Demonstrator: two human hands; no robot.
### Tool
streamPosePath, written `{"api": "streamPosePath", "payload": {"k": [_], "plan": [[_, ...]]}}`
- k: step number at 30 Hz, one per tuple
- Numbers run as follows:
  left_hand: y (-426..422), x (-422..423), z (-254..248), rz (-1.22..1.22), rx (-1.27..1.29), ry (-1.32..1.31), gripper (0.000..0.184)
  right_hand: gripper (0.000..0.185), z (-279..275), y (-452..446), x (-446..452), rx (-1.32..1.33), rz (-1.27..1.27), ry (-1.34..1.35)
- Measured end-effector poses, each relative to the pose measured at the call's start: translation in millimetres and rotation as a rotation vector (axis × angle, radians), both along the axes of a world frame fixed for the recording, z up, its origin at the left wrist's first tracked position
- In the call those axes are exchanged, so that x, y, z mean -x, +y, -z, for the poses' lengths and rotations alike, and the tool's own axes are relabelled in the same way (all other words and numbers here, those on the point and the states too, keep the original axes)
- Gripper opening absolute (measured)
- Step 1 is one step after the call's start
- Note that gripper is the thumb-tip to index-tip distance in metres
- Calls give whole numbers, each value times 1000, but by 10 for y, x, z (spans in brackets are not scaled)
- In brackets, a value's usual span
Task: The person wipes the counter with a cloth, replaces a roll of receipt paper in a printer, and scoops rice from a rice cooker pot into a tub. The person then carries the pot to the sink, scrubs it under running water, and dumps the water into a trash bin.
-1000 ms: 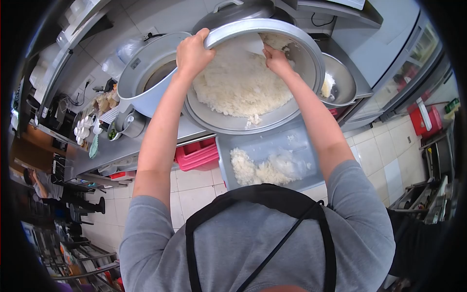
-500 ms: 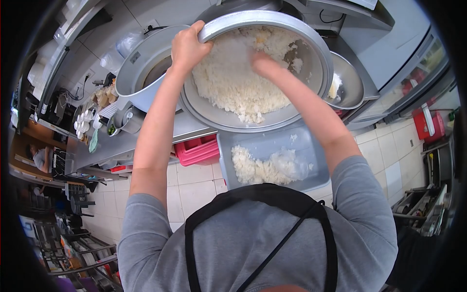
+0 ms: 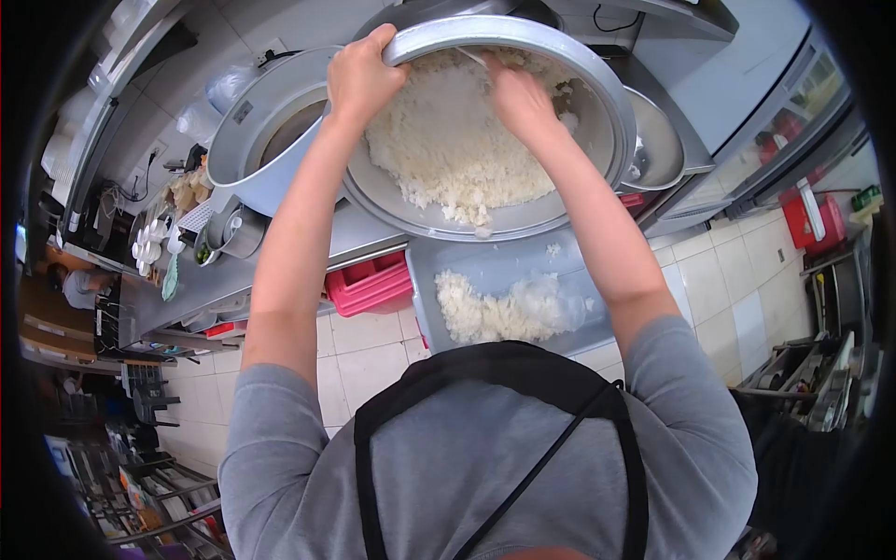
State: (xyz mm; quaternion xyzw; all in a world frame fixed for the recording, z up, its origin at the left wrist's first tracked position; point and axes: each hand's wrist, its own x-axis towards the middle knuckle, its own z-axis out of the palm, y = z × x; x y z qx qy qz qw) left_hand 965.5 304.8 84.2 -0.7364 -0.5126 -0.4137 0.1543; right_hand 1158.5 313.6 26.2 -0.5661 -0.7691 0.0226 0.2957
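White rice fills much of a large metal pot, tipped toward a kitchen worker in a gray shirt and black apron. The worker's left hand grips the pot's far left rim, fingers curled over the edge. The right hand reaches inside, fingers closed on a white scoop, of which only a thin edge shows at the far side of the rice; the exact hold is hard to tell. Loose grains gather toward the pot's near lip, with a small clump at the rim. Just nearer the worker sits a blue-gray tub, its far end beneath the pot. A second heap of rice lies in it, next to a clear, plastic-looking piece. To the left, a tall pale pot stands on the steel counter, with a pink crate below. To the right, a steel bowl sits just beside the large pot, near a glass-doored fridge. Another person appears at the far left of the room.
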Motion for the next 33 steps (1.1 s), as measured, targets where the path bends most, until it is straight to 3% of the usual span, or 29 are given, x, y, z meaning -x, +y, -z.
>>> {"api": "streamPosePath", "payload": {"k": [2,4,10,13,16,23,26,31,33], "plan": [[-36,-37,-33,-31,36,47,24,37,-128,151,244,51,-5,25],[-17,-25,-26,-28,10,55,23,43,-213,220,428,150,-135,-291],[-30,102,44,-24,-25,30,24,47,-64,248,685,181,-156,-202],[-35,136,73,-21,-47,17,25,49,-122,123,696,247,-216,-290],[-19,148,73,-48,-51,19,25,48,304,180,695,20,-237,-289],[-50,75,44,-179,63,-16,26,49,1053,18,610,-143,-241,-241],[-104,18,48,-198,94,-37,26,47,1191,-166,540,-72,-274,-309],[-80,25,85,-207,71,-30,26,29,819,-396,333,81,-337,-336],[-160,-23,56,-230,97,-20,25,26,760,-6,369,4,-328,-142]]}}
